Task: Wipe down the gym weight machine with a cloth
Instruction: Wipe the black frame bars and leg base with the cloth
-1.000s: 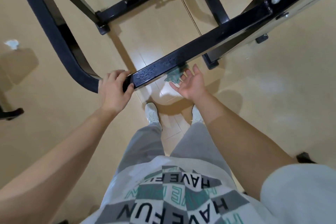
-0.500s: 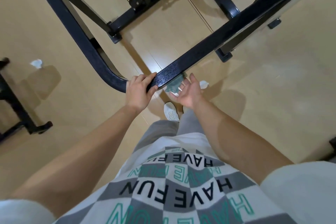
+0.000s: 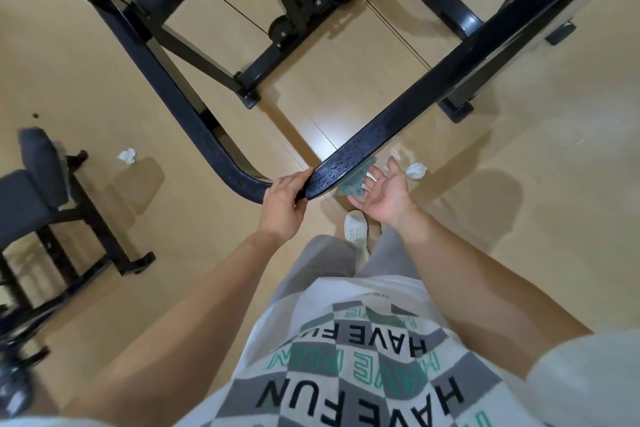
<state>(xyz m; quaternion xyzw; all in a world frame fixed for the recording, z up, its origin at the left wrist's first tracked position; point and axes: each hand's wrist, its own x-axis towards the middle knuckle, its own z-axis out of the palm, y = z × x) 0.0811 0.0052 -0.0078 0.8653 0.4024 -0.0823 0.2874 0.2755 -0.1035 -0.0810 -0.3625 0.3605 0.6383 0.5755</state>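
The floor (image 3: 519, 218) is pale tan wood-look planking with thin dark seams, and a bright patch of glare (image 3: 325, 146) lies near the middle. Soft shadows fall across it. Two crumpled white tissues lie well apart, one at left (image 3: 127, 156) and one at right (image 3: 415, 170). At the left edge stands a dark padded bench (image 3: 38, 177) on black metal legs (image 3: 104, 246).

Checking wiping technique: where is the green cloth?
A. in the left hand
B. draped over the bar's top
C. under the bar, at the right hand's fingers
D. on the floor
C: the cloth sits beneath the bar, against the fingers of the upturned right hand.
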